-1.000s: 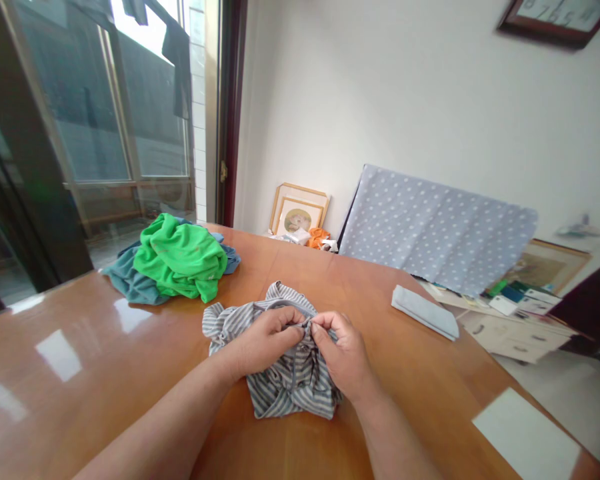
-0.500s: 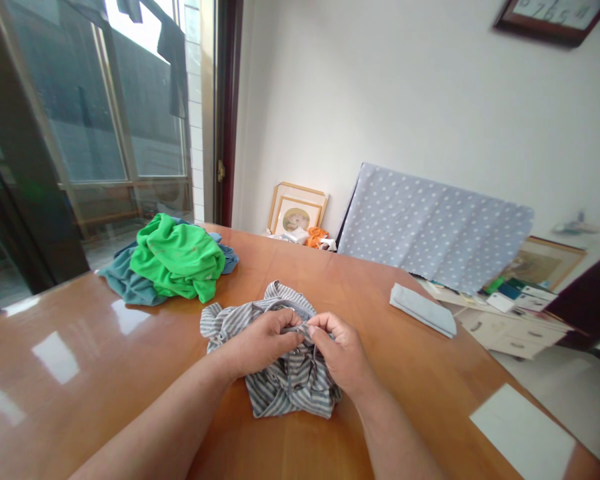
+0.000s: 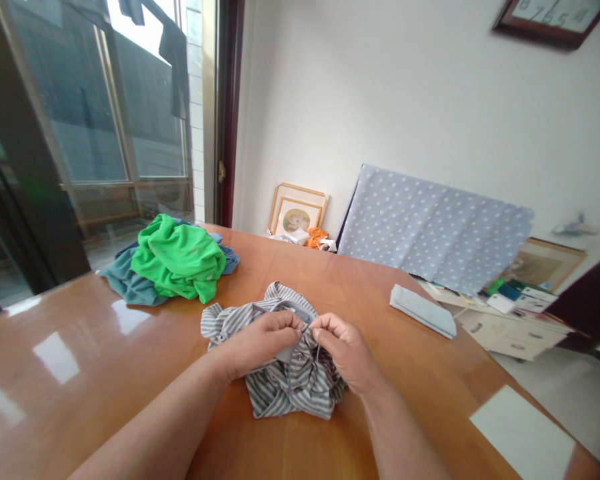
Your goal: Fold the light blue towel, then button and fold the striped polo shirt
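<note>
While both hands work at the edge of the striped garment [image 3: 295, 397], which lies bunched on the wooden table [image 3: 280, 453] straight in front of the person, little has shifted since half a second ago. The left hand [image 3: 263, 340] pinches the cloth between thumb and fingers, and the right hand [image 3: 345, 350] is clamped on it just beside, so the two sets of fingertips nearly meet. A patch of plain grey fabric and a small round spot (perhaps a button) now show more clearly below the fingers than in the earlier frame, while the body of the garment lies as before.

The hands and the left wrist hide part of the cloth, so the exact point gripped is hard to make out. Farther off to the left, a green cloth [image 3: 180, 257] lies heaped over blue-grey clothing [image 3: 137, 280]. To the right rests a folded pale cloth [image 3: 423, 311], with a white sheet [image 3: 525, 430] nearer the table's edge. Beyond the table, a polka-dot cover [image 3: 430, 227] hides what is beneath it.
</note>
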`<state>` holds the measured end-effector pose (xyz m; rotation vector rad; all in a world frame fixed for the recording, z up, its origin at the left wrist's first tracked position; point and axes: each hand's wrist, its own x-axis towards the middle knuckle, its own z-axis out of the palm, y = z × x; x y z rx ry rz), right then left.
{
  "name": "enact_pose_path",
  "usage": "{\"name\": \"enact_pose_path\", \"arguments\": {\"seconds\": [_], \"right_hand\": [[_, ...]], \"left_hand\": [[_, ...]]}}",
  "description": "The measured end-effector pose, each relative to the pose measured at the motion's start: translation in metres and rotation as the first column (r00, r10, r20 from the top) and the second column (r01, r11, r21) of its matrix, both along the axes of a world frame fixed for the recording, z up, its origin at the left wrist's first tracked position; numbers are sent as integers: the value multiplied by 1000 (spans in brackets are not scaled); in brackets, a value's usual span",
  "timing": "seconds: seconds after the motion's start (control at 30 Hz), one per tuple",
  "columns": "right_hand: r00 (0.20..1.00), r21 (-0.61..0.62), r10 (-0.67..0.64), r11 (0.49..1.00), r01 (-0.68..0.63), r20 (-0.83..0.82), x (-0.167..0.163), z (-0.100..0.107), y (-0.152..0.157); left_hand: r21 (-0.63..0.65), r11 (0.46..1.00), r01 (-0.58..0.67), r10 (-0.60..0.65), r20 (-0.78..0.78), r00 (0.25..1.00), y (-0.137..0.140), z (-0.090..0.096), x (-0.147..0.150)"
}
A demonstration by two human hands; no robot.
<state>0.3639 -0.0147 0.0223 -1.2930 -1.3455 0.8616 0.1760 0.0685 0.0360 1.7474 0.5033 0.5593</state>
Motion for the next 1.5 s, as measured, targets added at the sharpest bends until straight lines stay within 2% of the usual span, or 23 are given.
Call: {"name": "enact_pose_path", "arguments": {"seconds": [0.13, 0.27, 0.8, 0.93, 1.03, 1.1, 1.3, 1.5], "right_hand": [[994, -34, 50, 998, -47, 100, 5, 5, -3], [991, -46, 55, 998, -49, 121, 8, 8, -5], [994, 24, -26, 999, 24, 102, -1, 4, -2], [977, 128, -119, 987, 96, 180, -2, 3, 0], [920, 272, -249, 948, 167, 302, -3, 3, 1], [887, 314, -289, 933, 176, 361, -4, 4, 1], [875, 247, -258, 955, 166, 410, -9, 4, -2], [921, 187, -176, 975, 116, 349, -9, 4, -5]], "left_hand": [[129, 992, 1, 3, -33, 999, 1, -7, 3], [220, 975, -21, 33, -49, 998, 0, -5, 3], [273, 960, -66, 74, -19, 997, -1, -2, 3], [276, 960, -57, 58, 4, 998, -1, -2, 3], [275, 959, -71, 69, 14, 997, -3, 0, 4], [283, 955, -84, 84, 13, 996, -4, 2, 5], [324, 941, -98, 107, -10, 994, -4, 1, 6], [348, 933, -93, 115, -42, 992, -2, -2, 6]]}}
